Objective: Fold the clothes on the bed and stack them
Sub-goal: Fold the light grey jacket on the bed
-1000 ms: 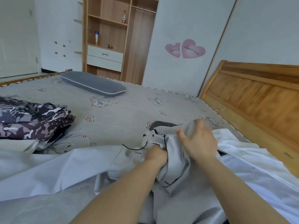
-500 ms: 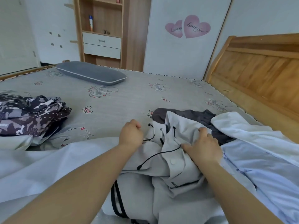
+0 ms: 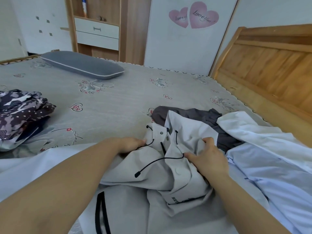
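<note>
A light grey jacket (image 3: 182, 168) lies crumpled on the near part of the bed (image 3: 118, 105), between the person's two forearms. The left hand (image 3: 130, 144) grips the jacket's collar edge on the left side, fingers curled down into the cloth beside a black drawcord (image 3: 157, 161). The right hand (image 3: 209, 157) holds the cloth on the other side of the collar, thumb pressed on top and fingers bent round a bunched fold (the fingertips themselves are hidden in the fabric). The cord runs from the right thumb across the jacket front to a loose black tip. A dark grey garment (image 3: 199, 115) lies under and behind the jacket, and a white shirt (image 3: 263, 149) is spread just right of it, touching the right hand's side. At the bed's left edge sits a pile of folded patterned clothes (image 3: 20, 112), well apart from the jacket. A grey pillow (image 3: 82, 65) rests at the far side. The wooden headboard (image 3: 270, 68) stands to the right, and a shelf unit (image 3: 98, 26) stands against the far wall.
</note>
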